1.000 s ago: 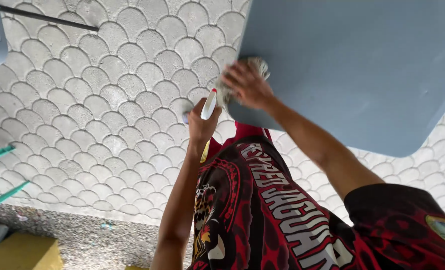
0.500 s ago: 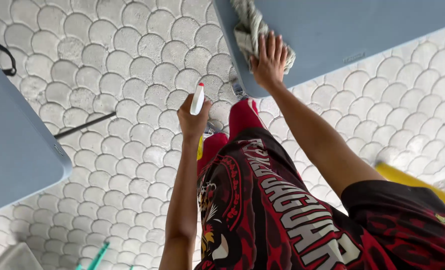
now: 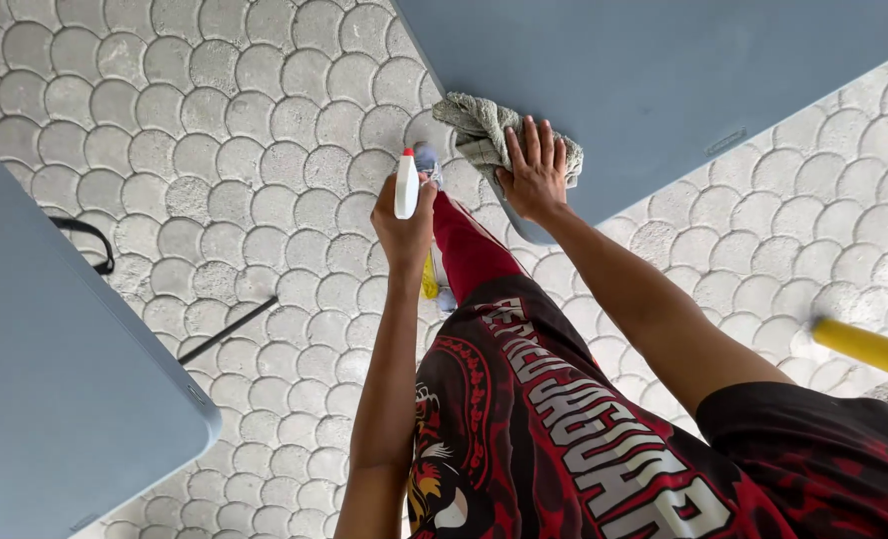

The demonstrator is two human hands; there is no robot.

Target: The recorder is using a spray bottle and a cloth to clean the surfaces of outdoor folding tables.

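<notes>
Fingers [image 3: 411,222] wrap the upright spray bottle [image 3: 407,185], nozzle topmost.

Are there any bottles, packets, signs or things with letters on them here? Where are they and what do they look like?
White plastic spray bottle with a red tip: upright in the left hand, over the paving.
Small oblong label: on the grey-blue table, near its edge; same grey, too small to tell more.
Red and black shirt: on the person, bottom centre, with big white lettering and a lion-like picture.
No signs or screens.
</notes>
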